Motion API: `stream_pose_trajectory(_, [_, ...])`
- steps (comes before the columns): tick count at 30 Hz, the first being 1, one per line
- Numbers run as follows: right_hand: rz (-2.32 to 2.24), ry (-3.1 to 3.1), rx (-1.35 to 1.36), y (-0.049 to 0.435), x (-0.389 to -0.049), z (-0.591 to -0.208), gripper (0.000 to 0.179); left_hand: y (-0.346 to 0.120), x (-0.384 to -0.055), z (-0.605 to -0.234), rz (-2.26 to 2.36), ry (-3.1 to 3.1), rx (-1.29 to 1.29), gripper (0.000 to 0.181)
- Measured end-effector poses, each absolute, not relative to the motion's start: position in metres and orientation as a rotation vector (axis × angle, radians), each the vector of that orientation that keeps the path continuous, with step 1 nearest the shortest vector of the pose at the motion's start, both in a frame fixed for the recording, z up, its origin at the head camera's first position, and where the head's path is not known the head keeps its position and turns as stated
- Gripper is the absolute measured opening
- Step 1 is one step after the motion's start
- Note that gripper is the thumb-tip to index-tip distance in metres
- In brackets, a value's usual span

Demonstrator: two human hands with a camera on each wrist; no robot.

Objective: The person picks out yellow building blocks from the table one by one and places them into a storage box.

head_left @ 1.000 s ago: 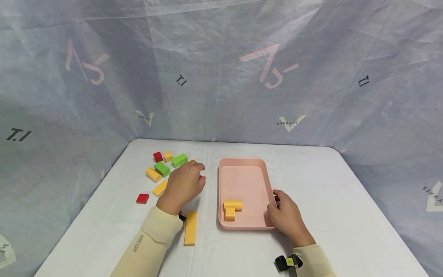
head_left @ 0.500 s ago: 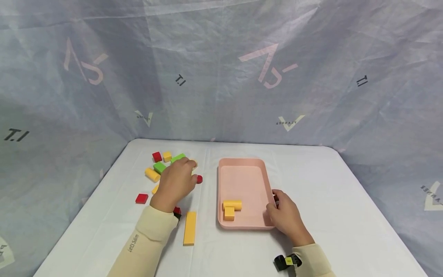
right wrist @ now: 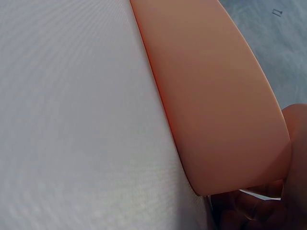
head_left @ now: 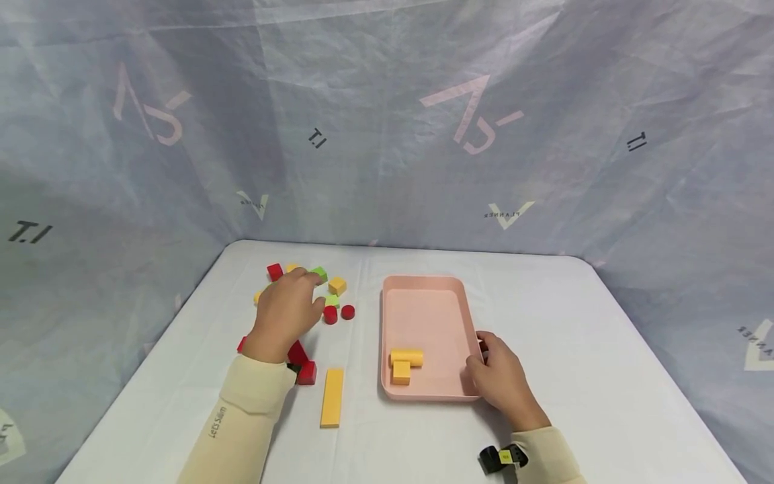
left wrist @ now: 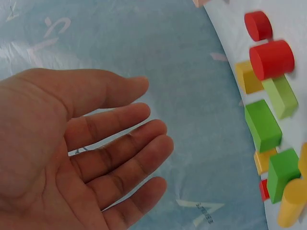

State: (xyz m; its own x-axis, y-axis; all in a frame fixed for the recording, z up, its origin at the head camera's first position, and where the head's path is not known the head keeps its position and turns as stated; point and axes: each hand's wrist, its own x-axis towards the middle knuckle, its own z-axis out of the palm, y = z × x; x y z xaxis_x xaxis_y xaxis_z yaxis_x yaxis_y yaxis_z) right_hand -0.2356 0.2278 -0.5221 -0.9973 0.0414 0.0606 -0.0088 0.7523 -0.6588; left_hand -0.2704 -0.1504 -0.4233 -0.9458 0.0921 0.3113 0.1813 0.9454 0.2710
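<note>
My left hand (head_left: 284, 316) hovers over the toy blocks on the left side of the table. In the left wrist view its fingers are loosely extended, with nothing in the palm. Close by lie a red cylinder (head_left: 330, 315), a red disc (head_left: 347, 312), a light green block (head_left: 332, 301) and green blocks (left wrist: 263, 125); the hand covers part of the group. My right hand (head_left: 500, 373) grips the right wall of a pink tray (head_left: 423, 316) near its front corner, thumb over the rim. Inside the tray sit a yellow cylinder (head_left: 414, 357) and a yellow cube (head_left: 402, 373).
A long yellow plank (head_left: 332, 398) lies left of the tray. A red cube (head_left: 307, 373) and another red block (head_left: 297, 353) are beside the left wrist. A yellow block (head_left: 337, 286) and a red cube (head_left: 275, 271) lie farther back. A grey curtain (head_left: 387, 168) hangs behind the table.
My left hand has moved left across the blocks, uncovering the red cylinder, red disc, light green block and red pieces by the wrist. The right hand and tray have stayed put.
</note>
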Motion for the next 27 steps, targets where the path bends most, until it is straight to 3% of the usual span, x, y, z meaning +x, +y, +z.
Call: stream_pose_trajectory(27, [1.074, -2.864, -0.019, 0.228, -0.238, -0.526, 0.052, -0.196, -0.278, -0.427, -0.531, -2.964, 0.061, 0.037])
